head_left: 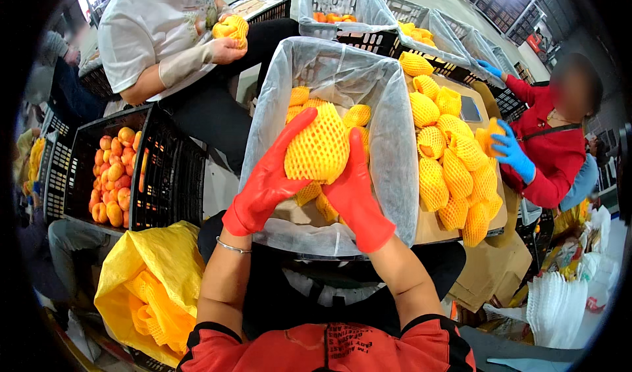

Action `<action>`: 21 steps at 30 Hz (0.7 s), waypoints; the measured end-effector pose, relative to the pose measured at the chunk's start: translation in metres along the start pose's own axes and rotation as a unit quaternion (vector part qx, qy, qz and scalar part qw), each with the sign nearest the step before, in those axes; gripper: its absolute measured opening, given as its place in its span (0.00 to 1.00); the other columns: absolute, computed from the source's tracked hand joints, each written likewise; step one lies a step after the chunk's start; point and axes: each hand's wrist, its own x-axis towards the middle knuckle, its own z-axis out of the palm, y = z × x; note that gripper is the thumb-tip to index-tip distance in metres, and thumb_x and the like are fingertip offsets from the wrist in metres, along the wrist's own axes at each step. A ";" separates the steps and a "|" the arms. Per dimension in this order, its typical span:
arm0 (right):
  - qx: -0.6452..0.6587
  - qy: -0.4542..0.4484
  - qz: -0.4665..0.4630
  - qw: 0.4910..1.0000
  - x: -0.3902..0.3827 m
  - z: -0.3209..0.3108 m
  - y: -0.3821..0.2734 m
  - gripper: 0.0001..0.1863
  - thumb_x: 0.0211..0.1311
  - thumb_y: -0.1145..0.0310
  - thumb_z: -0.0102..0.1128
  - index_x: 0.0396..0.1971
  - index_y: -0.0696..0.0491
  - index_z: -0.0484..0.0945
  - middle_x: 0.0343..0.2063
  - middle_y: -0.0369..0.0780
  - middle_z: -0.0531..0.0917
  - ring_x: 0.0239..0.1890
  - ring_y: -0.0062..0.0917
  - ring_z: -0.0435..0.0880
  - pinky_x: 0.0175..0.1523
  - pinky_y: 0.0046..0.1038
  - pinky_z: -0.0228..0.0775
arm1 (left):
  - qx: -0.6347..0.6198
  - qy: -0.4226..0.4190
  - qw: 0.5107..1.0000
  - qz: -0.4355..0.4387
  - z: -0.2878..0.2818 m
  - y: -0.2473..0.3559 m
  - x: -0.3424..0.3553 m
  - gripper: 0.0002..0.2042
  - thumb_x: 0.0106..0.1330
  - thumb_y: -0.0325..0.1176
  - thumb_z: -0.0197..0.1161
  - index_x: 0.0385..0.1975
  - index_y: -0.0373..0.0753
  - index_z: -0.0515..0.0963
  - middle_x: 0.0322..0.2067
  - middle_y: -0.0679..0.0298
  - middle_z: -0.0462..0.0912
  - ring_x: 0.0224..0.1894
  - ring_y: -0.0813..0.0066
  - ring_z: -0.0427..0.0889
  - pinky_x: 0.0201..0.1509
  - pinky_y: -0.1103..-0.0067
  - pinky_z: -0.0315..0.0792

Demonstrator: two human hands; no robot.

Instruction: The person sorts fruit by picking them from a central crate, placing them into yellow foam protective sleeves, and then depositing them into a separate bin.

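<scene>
My left hand, in a red rubber glove, is closed against the left side of a bulging yellow foam fruit net. My right hand, gloved the same way, grips its lower right side. Whatever fills the net is covered by the mesh. Both hands hold it over a crate lined with translucent plastic. Inside the crate, more netted pieces lie beneath and behind my hands. A pile of netted fruit rests on cardboard just right of the crate.
A black crate of peaches stands at left, above a yellow sack of empty foam nets. More lined crates line the back. A co-worker in white holds netted fruit; another in red, blue-gloved, touches the pile.
</scene>
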 end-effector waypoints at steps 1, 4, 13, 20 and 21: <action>0.009 -0.010 0.006 1.000 0.000 0.001 0.000 0.31 0.75 0.44 0.45 0.68 0.49 0.66 0.65 0.41 0.73 0.65 0.31 0.74 0.69 0.40 0.66 | 0.240 -0.034 0.968 0.068 -0.019 -0.007 0.003 0.42 0.56 0.44 0.74 0.71 0.42 0.64 0.73 0.53 0.58 0.75 0.55 0.57 0.77 0.64 0.50; 0.028 -0.033 0.030 0.999 -0.001 0.008 -0.003 0.33 0.70 0.41 0.53 0.66 0.48 0.69 0.61 0.42 0.77 0.61 0.34 0.77 0.66 0.43 0.70 | 0.559 0.024 0.808 0.183 -0.017 -0.017 0.006 0.36 0.56 0.43 0.73 0.68 0.44 0.70 0.72 0.50 0.58 0.74 0.51 0.59 0.74 0.62 0.56; -0.200 -0.126 -0.078 0.969 -0.009 -0.004 0.022 0.28 0.71 0.51 0.51 0.62 0.55 0.72 0.57 0.45 0.80 0.55 0.39 0.82 0.56 0.48 0.77 | 0.151 0.171 0.973 -0.029 -0.033 -0.028 -0.009 0.11 0.75 0.31 0.56 0.46 0.29 0.79 0.38 0.65 0.86 0.37 0.81 0.83 0.43 0.82 0.78; 0.114 0.044 0.115 0.986 -0.003 0.001 0.001 0.30 0.69 0.44 0.52 0.60 0.52 0.73 0.54 0.44 0.82 0.53 0.39 0.84 0.54 0.49 0.79 | 0.348 -0.001 0.934 0.083 -0.014 -0.004 0.000 0.09 0.64 0.28 0.65 0.43 0.37 0.84 0.48 0.58 0.84 0.54 0.66 0.80 0.60 0.72 0.72; 0.140 -0.003 0.102 0.985 0.001 -0.008 -0.002 0.30 0.69 0.44 0.53 0.59 0.51 0.74 0.53 0.43 0.83 0.52 0.38 0.84 0.55 0.48 0.78 | 0.359 -0.049 0.923 0.130 -0.011 -0.007 0.004 0.13 0.54 0.26 0.72 0.40 0.41 0.86 0.47 0.59 0.84 0.58 0.59 0.76 0.64 0.65 0.67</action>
